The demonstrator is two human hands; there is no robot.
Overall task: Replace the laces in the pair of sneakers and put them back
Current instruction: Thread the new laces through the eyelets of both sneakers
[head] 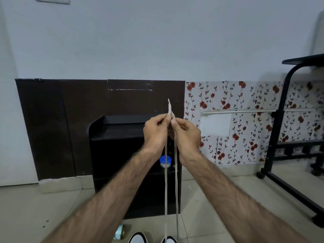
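Observation:
A pale grey lace [165,181] hangs in two strands from my raised hands down to the right sneaker [169,239] at the bottom edge. My left hand [156,130] pinches one end, whose tip sticks up above my fingers. My right hand [186,131] pinches the other end right beside it. The two hands almost touch, held in front of the black cabinet. The left sneaker [138,238], white with a black rim, stands next to the right one; only the toes of both show.
A low black cabinet [112,130] stands against the wall ahead, with a blue-lidded jar [165,161] on its shelf. A small tin [120,232] lies on the tiled floor left of the sneakers. A black metal-framed table [287,106] stands at the right.

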